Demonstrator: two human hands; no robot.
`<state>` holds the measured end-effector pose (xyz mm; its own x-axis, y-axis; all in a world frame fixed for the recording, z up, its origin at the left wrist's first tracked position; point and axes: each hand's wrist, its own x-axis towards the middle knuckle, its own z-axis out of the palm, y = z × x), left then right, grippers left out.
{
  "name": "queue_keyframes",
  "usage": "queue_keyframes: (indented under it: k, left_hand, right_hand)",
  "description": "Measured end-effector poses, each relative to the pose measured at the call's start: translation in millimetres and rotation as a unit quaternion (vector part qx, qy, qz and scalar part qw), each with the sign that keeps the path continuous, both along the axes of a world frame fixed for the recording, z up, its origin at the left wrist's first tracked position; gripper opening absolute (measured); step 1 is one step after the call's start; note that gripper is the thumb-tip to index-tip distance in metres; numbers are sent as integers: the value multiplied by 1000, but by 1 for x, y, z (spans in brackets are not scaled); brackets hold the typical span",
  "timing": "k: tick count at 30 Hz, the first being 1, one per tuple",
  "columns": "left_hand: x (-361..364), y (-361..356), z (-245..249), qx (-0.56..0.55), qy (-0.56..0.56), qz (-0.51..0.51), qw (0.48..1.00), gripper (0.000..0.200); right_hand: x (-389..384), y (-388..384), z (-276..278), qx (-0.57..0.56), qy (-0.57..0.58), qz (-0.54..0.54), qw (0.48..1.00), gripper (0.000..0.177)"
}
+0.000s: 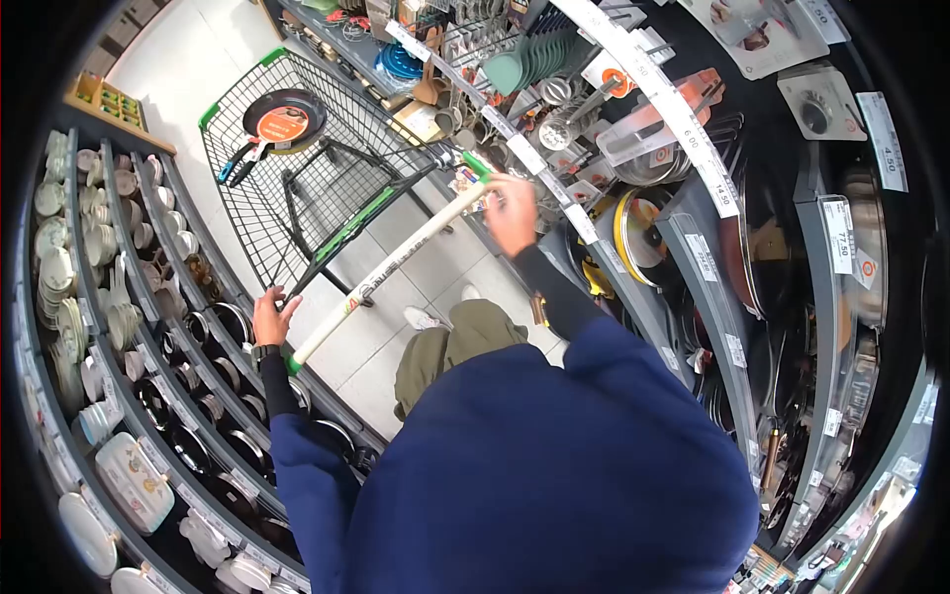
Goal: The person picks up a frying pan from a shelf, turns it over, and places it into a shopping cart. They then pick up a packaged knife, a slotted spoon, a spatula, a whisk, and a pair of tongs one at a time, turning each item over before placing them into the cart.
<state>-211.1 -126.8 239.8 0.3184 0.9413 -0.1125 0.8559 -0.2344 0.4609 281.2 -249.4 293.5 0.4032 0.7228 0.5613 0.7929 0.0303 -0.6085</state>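
At center left, a left hand, fingers spread and gripping nothing visible, hovers by one end of a cream, green-ended bar handle; a loosely curled right hand overlaps the other end, contact unclear. Such wide placement likely suits steering. Beyond, upper left, a round black frying pan rests inside a green-trimmed, black wire shopping cart, apparently corralled by its mesh walls.

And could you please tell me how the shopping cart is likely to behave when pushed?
The shopping cart should feel fairly light for its size, as its basket shows little besides cookware. It will probably roll easily, since the tiled floor looks smooth. Its wire mesh looks stiff, so it likely won't flex much.
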Motion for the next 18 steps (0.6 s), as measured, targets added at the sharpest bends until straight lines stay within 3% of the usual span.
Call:
queue_keyframes:
  k: [3, 4, 5, 6, 9, 12, 18]
  left_hand:
    - [3, 2, 4, 2, -8, 6, 1000, 51]
    - [5, 4, 5, 2, -9, 8, 1000, 51]
    - [5, 5, 6, 4, -12, 7, 1000, 51]
    - [5, 7, 5, 0, -13, 10, 1000, 52]
    - [8, 12, 6, -5, -18, 11, 1000, 52]
    - [10, 17, 5, -5, -10, 25, 1000, 52]
    - [13, 23, 2, -12, -8, 29, 999, 56]
  right_hand:
    - [61, -35, 6, 50, 15, -169, 984, 19]
    - [98, -45, -15, 55, 128, -231, 963, 25]
    - [140, -57, -31, 101, 131, -217, 962, 29]
    - [147, -59, 1, 101, 162, -269, 944, 30]
    - [180, -57, 43, 158, 215, -316, 911, 40]
    - [213, -43, 45, 200, 211, -336, 896, 46]
    - [220, -21, 57, 246, 256, -329, 875, 40]
